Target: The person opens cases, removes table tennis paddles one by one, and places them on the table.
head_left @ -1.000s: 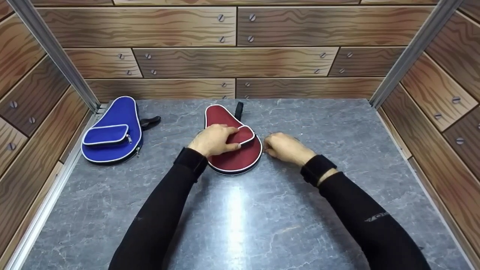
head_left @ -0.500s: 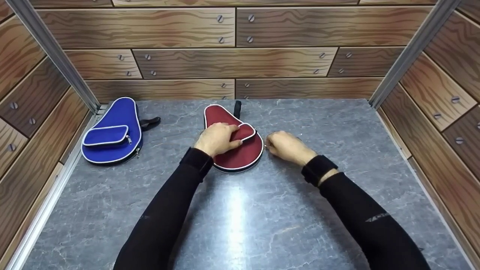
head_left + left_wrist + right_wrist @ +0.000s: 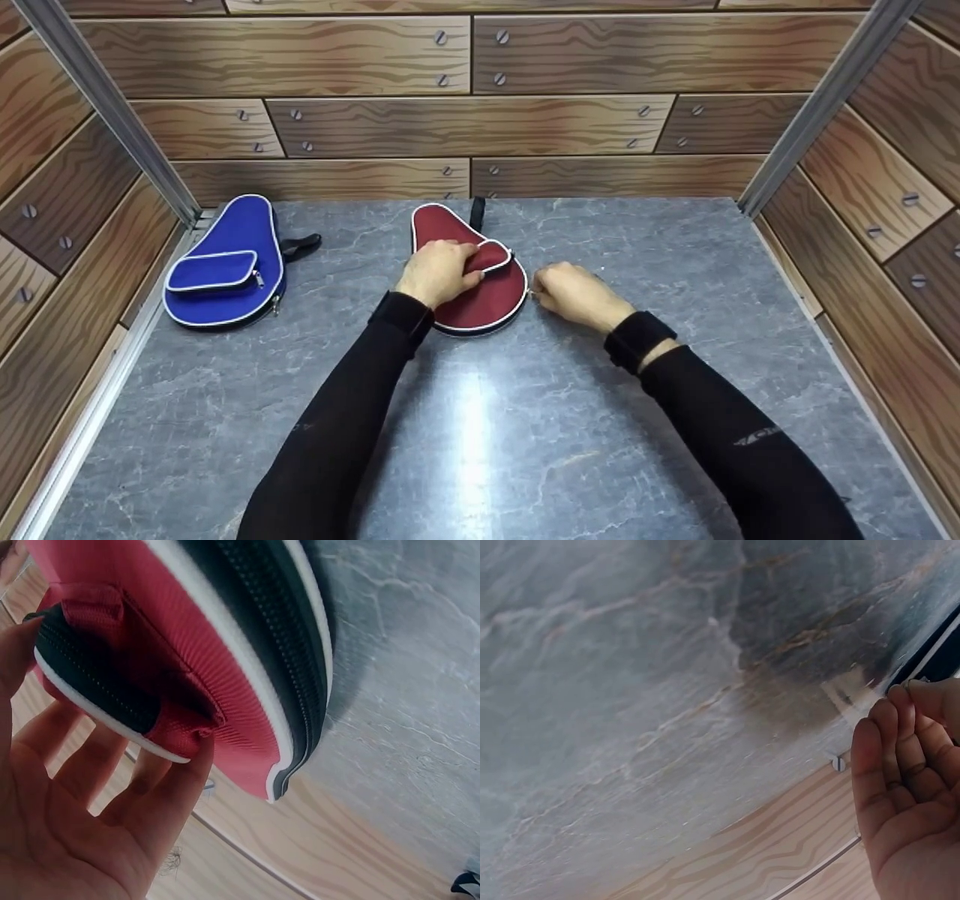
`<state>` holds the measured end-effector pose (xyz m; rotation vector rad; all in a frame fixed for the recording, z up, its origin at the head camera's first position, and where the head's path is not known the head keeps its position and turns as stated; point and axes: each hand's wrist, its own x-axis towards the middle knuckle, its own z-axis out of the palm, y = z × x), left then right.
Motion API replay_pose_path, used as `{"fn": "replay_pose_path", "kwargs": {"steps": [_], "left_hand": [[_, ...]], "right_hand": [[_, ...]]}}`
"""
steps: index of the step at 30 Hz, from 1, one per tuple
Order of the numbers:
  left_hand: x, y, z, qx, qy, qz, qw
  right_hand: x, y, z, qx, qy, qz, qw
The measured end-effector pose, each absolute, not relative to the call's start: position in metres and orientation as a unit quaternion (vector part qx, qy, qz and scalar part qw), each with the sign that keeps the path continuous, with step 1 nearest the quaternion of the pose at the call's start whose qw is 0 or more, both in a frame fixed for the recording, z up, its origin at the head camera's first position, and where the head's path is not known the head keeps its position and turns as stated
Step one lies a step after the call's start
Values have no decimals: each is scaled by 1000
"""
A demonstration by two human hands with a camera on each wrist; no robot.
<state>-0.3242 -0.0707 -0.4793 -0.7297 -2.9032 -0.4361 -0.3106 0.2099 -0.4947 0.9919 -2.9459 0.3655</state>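
Note:
A red table tennis bat case [image 3: 487, 311] with white piping lies on the grey tabletop, its narrow end pointing away from me. My left hand [image 3: 439, 271] grips the small front pocket [image 3: 491, 256]. In the left wrist view, thumb and fingers clasp that pocket [image 3: 90, 686] and tilt it off the case front; the black zip [image 3: 274, 622] runs along the case's side. At the right edge my right hand [image 3: 574, 292] pinches the small metal zip pull [image 3: 532, 292]. The right wrist view has thumb and index fingertip together at the case's dark edge [image 3: 922, 652]; the pull is mostly hidden there.
To the left lies a blue bat case [image 3: 247, 225] with its own pocket and a black wrist strap [image 3: 301, 244]. Behind the red case, a black strap [image 3: 478, 213] sticks out. Wood-patterned walls [image 3: 480, 124] and metal posts [image 3: 825, 112] enclose the tabletop.
The red case has shifted slightly away from me and to the right, and my left hand has moved with it. My right hand has stayed almost in place at the case's right edge.

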Motion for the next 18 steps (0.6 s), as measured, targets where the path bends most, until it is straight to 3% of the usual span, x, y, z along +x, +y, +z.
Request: {"fn": "replay_pose_path", "kwargs": {"steps": [5, 12, 18], "left_hand": [[-344, -72, -502, -244, -957, -136, 78], [-324, -68, -478, -236, -961, -138, 48], [-320, -68, -474, -236, -961, -132, 53]], "right_hand": [[-304, 209, -493, 322, -940, 111, -1], [-296, 205, -495, 333, -937, 106, -2], [-285, 198, -494, 352, -930, 102, -4]]}}
